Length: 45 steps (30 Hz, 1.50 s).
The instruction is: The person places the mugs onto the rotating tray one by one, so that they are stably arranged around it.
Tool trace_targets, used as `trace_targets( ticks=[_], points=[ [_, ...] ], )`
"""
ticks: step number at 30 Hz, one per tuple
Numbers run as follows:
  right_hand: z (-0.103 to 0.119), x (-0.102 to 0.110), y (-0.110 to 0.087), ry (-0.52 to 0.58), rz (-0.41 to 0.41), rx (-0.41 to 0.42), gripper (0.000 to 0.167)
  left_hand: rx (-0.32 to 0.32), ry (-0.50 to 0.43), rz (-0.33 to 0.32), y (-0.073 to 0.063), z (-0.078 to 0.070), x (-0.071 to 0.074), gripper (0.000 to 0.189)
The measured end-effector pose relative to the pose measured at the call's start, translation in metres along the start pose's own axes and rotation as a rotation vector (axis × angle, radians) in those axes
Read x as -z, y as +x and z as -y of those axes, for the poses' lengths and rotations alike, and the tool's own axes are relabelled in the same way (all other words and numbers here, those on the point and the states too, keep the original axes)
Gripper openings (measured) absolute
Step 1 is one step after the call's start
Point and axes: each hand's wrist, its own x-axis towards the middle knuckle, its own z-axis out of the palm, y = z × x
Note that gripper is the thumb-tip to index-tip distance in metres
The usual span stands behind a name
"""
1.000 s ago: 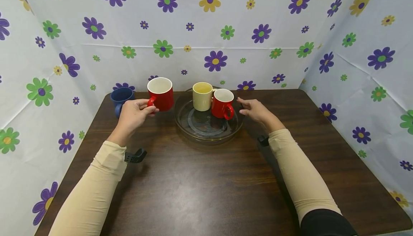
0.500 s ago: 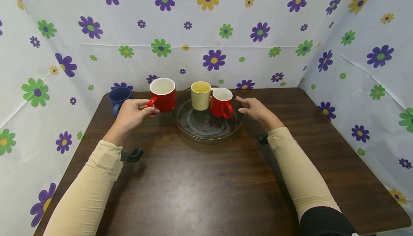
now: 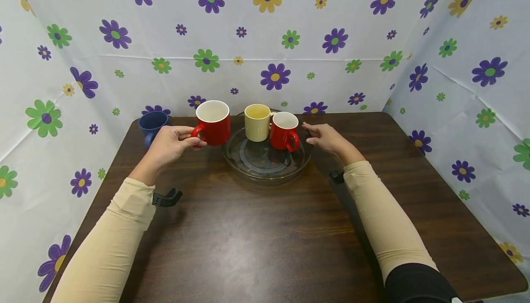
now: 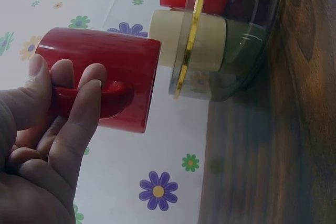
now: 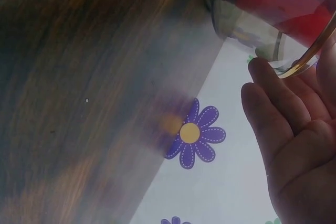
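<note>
Large red mug (image 3: 216,127) is held up off the table (image 3: 248,247), by the 10 o'clock rim of the glass dish (image 3: 256,175). Clock: 12 = table's far edge.

Left hand (image 3: 171,145) has it: thumb and fingers pinch the handle (image 4: 113,98), body of the mug at 2 o'clock from that hand. Left is clearly nearer. Right hand (image 3: 329,141) is well apart, mug at 9 o'clock from it; it sits at the dish's 2 o'clock rim, fingers nearly straight. Can't tell from here if it grips or just touches.

Relation that matters, I'd say: mug to dish. Dish centre lies at 4 o'clock from mug. Base is above rim level; can't tell if its edge is over the glass. Yellow mug (image 3: 256,128) and small red mug (image 3: 281,133) stand in the dish, around 3 o'clock. Blue mug (image 3: 151,127): 10 o'clock from left hand.

Pointing: mouth up, long axis near vertical, handle toward 8.
</note>
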Motion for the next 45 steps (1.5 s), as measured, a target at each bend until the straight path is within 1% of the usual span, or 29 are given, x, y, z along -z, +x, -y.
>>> trace_targets(
  ticks=[5,9,17,22,25,28,31,38,42,45],
  points=[
    [0.0,0.001,-0.001,0.007,0.007,-0.008,0.065,0.005,-0.032,0.031,0.001,-0.004,-0.002,0.037],
    [0.0,0.002,0.0,0.022,0.008,-0.013,0.065,-0.004,-0.061,0.056,0.003,-0.006,-0.005,0.036],
    [-0.001,0.004,0.003,0.018,0.015,-0.014,0.065,-0.051,-0.049,0.09,0.004,-0.011,-0.007,0.032],
    [0.001,0.002,0.007,0.017,0.012,0.001,0.064,-0.079,-0.052,0.095,0.004,-0.01,-0.007,0.031],
    [0.002,0.001,0.008,0.015,0.017,0.013,0.063,-0.104,-0.073,0.101,0.006,-0.009,-0.009,0.029],
    [0.0,0.002,0.007,0.012,0.014,0.003,0.063,-0.134,-0.095,0.124,0.008,-0.01,-0.013,0.029],
    [-0.002,0.002,0.005,0.019,0.005,-0.009,0.063,-0.149,-0.116,0.144,0.011,-0.012,-0.018,0.029],
    [-0.008,0.002,0.004,0.045,0.012,-0.003,0.062,-0.146,-0.146,0.193,0.017,-0.013,-0.026,0.028],
    [-0.007,0.002,0.004,0.038,0.0,0.004,0.061,-0.138,-0.174,0.218,0.02,-0.014,-0.03,0.028],
    [-0.007,0.003,0.005,0.029,-0.003,0.007,0.062,-0.146,-0.198,0.226,0.021,-0.015,-0.034,0.029]
  ],
)
